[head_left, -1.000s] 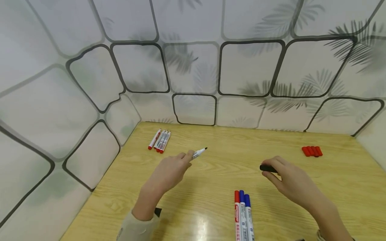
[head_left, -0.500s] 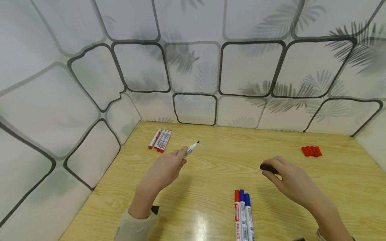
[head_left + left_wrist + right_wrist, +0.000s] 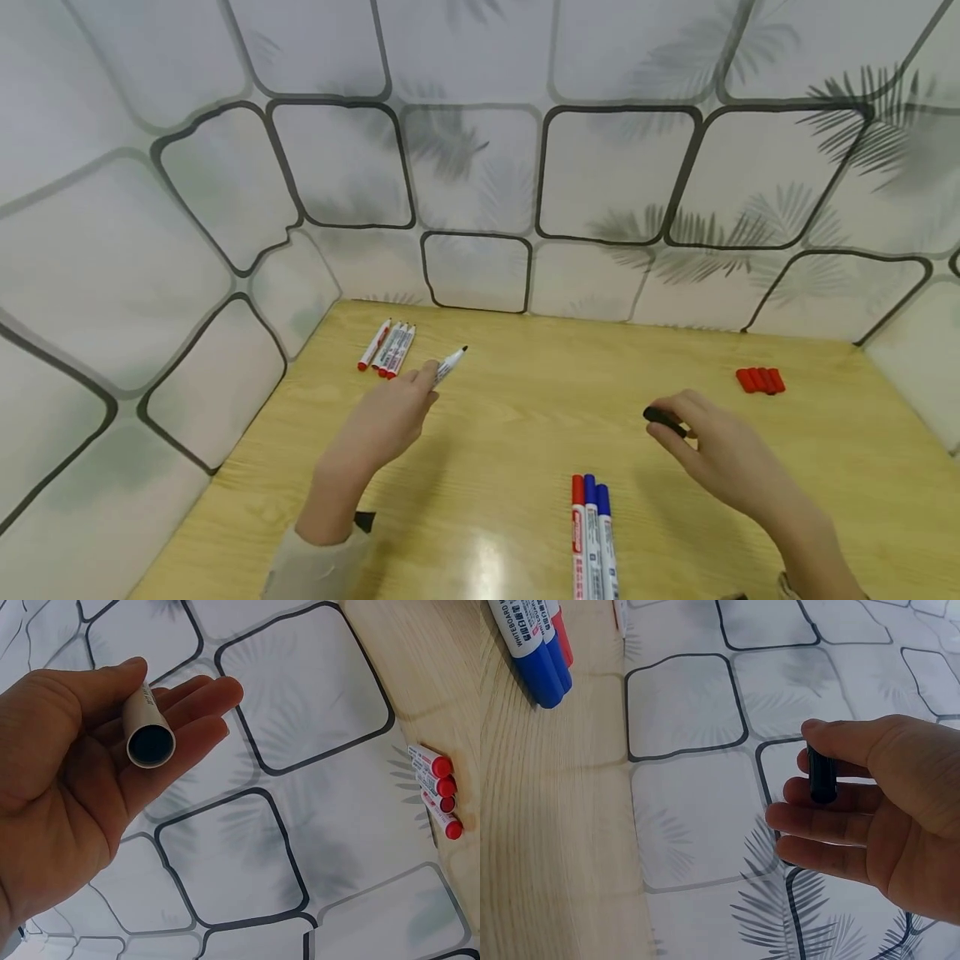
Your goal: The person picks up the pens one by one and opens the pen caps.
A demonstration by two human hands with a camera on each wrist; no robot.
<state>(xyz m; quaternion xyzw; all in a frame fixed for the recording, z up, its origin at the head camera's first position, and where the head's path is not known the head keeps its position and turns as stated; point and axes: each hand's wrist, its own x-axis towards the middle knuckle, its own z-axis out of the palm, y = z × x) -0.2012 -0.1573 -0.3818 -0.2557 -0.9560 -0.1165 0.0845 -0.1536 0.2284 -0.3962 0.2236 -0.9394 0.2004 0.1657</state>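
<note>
My left hand (image 3: 382, 421) pinches an uncapped whiteboard marker (image 3: 451, 365) between thumb and fingers, its dark tip pointing up and away. In the left wrist view the marker's round dark end (image 3: 151, 745) faces the camera. On the right, my right hand (image 3: 723, 454) holds a black marker cap (image 3: 666, 421) between thumb and fingertips above the table. The right wrist view shows that cap (image 3: 823, 778) against the fingers. Beyond the left hand lie several uncapped white markers with red ends (image 3: 387, 350), side by side.
Three capped markers, one red (image 3: 578, 533) and two blue (image 3: 597, 533), lie together at the front middle of the wooden table (image 3: 517, 417). Several red caps (image 3: 761, 381) sit in a row at the back right. A patterned wall (image 3: 480, 167) rises behind the table.
My left hand has moved left with the marker, closer to the uncapped red-ended ones. The right hand stays nearly in place, the black cap tilting slightly. The head view has shifted a little.
</note>
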